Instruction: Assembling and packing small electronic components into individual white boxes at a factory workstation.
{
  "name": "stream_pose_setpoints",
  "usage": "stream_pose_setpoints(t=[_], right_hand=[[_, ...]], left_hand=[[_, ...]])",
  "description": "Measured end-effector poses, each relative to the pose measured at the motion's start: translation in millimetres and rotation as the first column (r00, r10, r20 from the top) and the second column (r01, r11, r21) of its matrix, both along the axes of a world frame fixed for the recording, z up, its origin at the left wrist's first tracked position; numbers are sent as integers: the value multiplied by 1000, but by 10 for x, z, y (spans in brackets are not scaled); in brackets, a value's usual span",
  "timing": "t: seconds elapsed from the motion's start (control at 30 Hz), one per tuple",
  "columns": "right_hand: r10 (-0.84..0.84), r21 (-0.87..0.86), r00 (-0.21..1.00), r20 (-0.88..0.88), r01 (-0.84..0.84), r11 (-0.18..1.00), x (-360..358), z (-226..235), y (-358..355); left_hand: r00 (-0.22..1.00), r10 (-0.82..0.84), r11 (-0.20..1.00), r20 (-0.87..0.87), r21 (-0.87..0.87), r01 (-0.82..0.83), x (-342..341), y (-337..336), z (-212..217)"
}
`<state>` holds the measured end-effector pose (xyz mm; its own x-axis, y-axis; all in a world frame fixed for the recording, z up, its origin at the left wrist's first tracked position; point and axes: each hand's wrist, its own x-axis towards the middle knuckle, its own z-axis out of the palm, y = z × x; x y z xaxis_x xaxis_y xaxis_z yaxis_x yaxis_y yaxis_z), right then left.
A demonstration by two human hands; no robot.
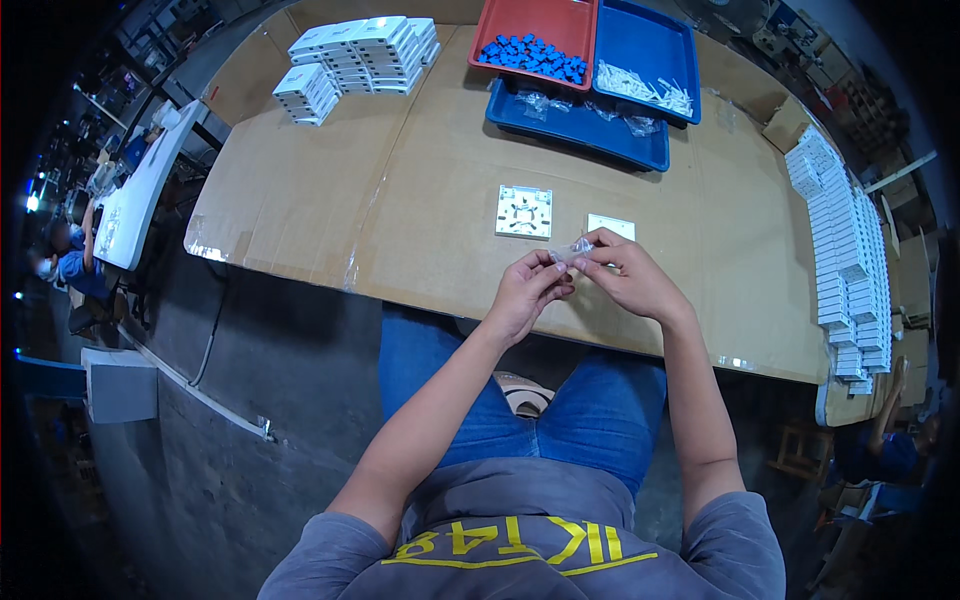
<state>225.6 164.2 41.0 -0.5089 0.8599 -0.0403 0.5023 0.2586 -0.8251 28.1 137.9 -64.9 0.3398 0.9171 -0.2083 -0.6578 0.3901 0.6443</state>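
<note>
Both my hands meet above the table's near edge, pinching a small clear plastic bag [573,250] between them. My left hand [530,292] has its fingertips closed on the bag's lower left side. My right hand [632,275] grips the other side of it with thumb and forefinger. What the bag holds is too small to make out. Just beyond, a white square box base [524,212] with dark inner parts lies face up on the cardboard. A plain white plate [611,227] lies behind my right hand, partly hidden by it.
A red tray [530,62] of blue pieces and a blue tray [647,40] of white pieces rest on a lower blue tray [577,137] with clear bags. White boxes [360,45] are stacked far left, more white boxes [840,245] right. Other people sit at both sides.
</note>
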Motion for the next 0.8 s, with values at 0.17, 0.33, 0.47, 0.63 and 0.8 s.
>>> stream_pose_setpoints(t=[0.17, 0.33, 0.47, 0.63, 0.8], right_hand=[[-36, -10, 999, -27, 35, 999, 14, 84, 10], [-100, -124, 993, -66, 91, 988, 57, 90, 29], [100, -150, 971, -216, -134, 979, 68, 99, 33], [234, -246, 961, -149, -266, 932, 6, 87, 40], [326, -349, 936, -135, -353, 868, -3, 17, 97]], left_hand=[[1000, -4, 999, -7, 32, 4, -3, -10, -61], [996, -88, 989, 11, 120, 86, -56, -31, 90], [945, -220, 971, 241, -41, 236, -156, 15, 115], [906, -416, 909, 80, 56, 413, -226, 47, -55], [913, -405, 911, 43, 103, 399, -210, 43, -81]])
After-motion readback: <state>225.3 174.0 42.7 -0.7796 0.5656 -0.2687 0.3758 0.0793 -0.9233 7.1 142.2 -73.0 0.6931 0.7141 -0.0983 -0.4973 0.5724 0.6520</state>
